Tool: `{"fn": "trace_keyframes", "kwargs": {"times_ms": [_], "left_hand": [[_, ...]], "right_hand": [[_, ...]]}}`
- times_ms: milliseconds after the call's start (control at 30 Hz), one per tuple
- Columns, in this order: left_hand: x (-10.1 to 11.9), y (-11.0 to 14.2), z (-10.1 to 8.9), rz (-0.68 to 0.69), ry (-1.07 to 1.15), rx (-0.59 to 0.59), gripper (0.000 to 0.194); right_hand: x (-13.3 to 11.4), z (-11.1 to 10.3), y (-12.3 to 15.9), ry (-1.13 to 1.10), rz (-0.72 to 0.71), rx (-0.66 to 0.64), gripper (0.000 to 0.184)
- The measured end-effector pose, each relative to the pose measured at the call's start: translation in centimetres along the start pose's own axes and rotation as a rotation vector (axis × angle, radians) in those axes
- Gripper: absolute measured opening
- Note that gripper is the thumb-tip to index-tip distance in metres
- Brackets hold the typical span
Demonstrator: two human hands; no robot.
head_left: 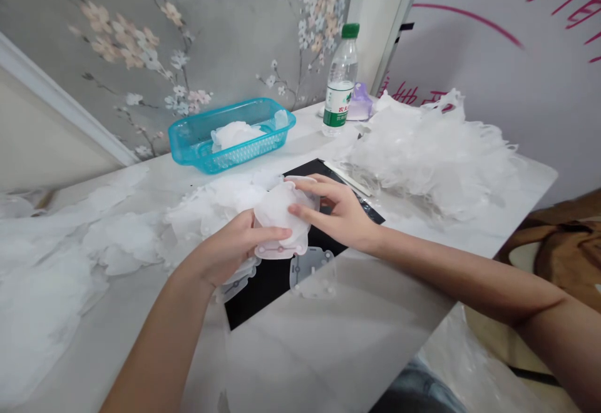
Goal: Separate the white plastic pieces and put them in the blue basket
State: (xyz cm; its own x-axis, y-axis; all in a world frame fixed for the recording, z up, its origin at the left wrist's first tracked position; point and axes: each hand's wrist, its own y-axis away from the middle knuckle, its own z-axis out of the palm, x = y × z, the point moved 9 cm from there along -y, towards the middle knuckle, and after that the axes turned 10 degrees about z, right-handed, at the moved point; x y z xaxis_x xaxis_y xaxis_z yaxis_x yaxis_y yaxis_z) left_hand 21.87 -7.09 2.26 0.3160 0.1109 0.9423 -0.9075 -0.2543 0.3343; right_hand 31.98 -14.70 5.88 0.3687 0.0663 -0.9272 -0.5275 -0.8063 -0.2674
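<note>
Both hands hold a stack of thin, translucent white plastic pieces [277,206] over a black sheet [263,294]. My left hand [237,244] grips its left side, thumb across the front. My right hand [340,213] is closed on the right side, with thumb and fingertips on the upper pieces. Below the stack, a flat clear piece with small round dots [312,272] lies partly over the sheet's edge. More such pieces [239,281] lie under my left hand, partly hidden by it.
Loose white translucent pieces [126,231] spread over the table's left side. Behind stands a blue plastic basket [225,163] with white pieces inside. A green-capped water bottle [340,81] stands beside a purple packet [360,103]. A tangled heap of white plastic strips [436,150] covers the back right.
</note>
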Motion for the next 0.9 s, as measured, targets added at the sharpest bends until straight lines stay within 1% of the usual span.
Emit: {"fn": "trace_keyframes", "kwargs": {"times_ms": [67,167,267,333,467,533,633,667,733,800,833,900], "left_hand": [[0.1,0.1,0.3,-0.005,0.095,-0.016,0.036],[0.6,0.1,0.9,0.017,0.202,-0.074,0.031],[0.6,0.0,1.2,0.014,0.231,-0.090,0.029],[0.5,0.0,1.2,0.017,0.222,-0.088,0.027],[0.3,0.0,1.1,-0.007,0.165,-0.086,0.025],[0.3,0.1,1.1,-0.021,0.150,-0.101,0.026],[0.5,0.1,1.2,-0.003,0.165,-0.135,0.028],[0.5,0.1,1.3,0.002,0.171,-0.148,0.029],[0.7,0.1,1.3,0.011,0.182,-0.156,0.031],[0.7,0.1,1.3,0.004,0.194,-0.137,0.033],[0.7,0.1,1.2,0.000,0.201,-0.117,0.035],[0.7,0.1,0.9,-0.005,0.215,-0.065,0.038]], "right_hand": [[-0.2,-0.3,-0.1,0.022,-0.038,0.030,0.026],[-0.2,-0.8,-0.2,0.026,-0.065,0.080,0.023],[0.0,-1.0,-0.2,0.034,-0.052,0.114,0.017],[0.3,-1.4,-0.2,0.013,-0.017,0.148,0.013],[1.5,-2.8,-0.3,-0.142,0.062,0.268,0.017],[2.3,-3.7,-0.4,-0.221,0.086,0.342,0.019],[3.5,-4.9,-0.6,-0.322,0.135,0.438,0.017],[3.8,-5.1,-0.6,-0.336,0.148,0.455,0.020],[4.0,-5.3,-0.6,-0.299,0.163,0.462,0.022],[3.7,-5.0,-0.6,-0.199,0.167,0.432,0.012],[3.5,-4.8,-0.6,-0.151,0.171,0.411,0.012],[3.1,-4.3,-0.5,-0.093,0.197,0.366,0.020]]}}
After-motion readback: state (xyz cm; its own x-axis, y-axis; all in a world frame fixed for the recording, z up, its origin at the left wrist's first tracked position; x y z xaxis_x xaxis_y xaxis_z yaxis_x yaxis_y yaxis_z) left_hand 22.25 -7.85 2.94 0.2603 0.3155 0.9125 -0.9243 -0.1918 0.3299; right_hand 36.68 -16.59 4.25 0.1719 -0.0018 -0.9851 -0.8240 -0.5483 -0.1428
